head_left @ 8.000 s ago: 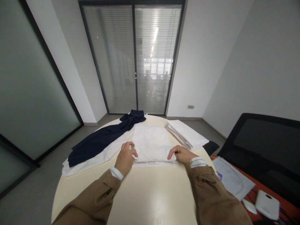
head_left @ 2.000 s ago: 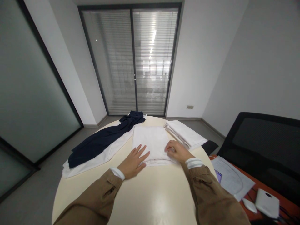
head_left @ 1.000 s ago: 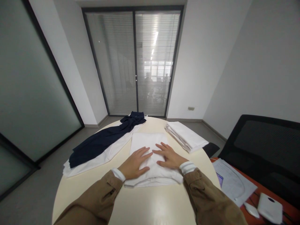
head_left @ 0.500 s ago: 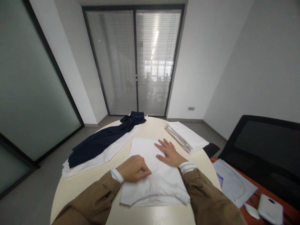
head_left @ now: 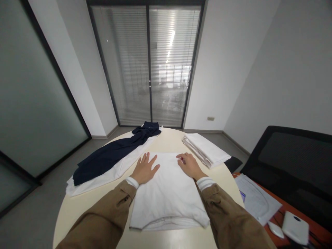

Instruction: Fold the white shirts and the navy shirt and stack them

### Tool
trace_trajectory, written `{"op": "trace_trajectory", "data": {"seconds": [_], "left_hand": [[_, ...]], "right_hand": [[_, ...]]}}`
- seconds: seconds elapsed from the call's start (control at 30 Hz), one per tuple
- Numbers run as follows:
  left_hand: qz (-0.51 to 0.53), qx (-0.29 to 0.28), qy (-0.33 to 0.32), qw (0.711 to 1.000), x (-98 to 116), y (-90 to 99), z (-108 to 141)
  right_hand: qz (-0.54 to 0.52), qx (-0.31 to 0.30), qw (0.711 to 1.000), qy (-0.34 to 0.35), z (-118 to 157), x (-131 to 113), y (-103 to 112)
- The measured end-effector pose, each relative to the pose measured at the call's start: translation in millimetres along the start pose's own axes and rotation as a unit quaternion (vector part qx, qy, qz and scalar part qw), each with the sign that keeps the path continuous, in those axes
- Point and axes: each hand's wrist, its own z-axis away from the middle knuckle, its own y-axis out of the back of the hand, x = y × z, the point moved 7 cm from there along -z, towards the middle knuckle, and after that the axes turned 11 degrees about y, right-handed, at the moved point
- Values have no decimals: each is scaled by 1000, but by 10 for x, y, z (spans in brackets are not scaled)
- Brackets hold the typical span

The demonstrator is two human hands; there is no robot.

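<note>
A white shirt lies folded into a rectangle on the round table, its neckline curving along the near edge. My left hand rests on the shirt's upper left side, fingers spread and flat. On its upper right part sits my right hand, fingers bent with a gap between thumb and forefinger; I see nothing held in it. Slight creases run across the cloth between the hands.
To the left, a navy garment lies on top of white cloth. Folded white cloth lies at the back right of the table. Beyond the right edge are a black chair, papers, and a white mouse.
My left hand has moved up and left from the shirt's middle and its fingers have spread out. My right hand has stayed near the same spot while its fingers have bent.
</note>
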Motion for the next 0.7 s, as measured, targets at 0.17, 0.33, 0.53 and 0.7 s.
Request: {"op": "trace_trajectory", "data": {"seconds": [0.17,0.33,0.53,0.7], "left_hand": [[-11,62,8,998,-42,94,-14],[-40,15,-223,974,311,120,221],[-51,-29,-149,987,270,78,192],[-62,47,9,997,26,108,119]], "right_hand": [[94,28,993,-63,-48,93,76],[9,-31,987,155,-48,-387,67],[-33,-189,980,55,40,-300,-249],[9,-132,985,-112,115,59,-230]]}}
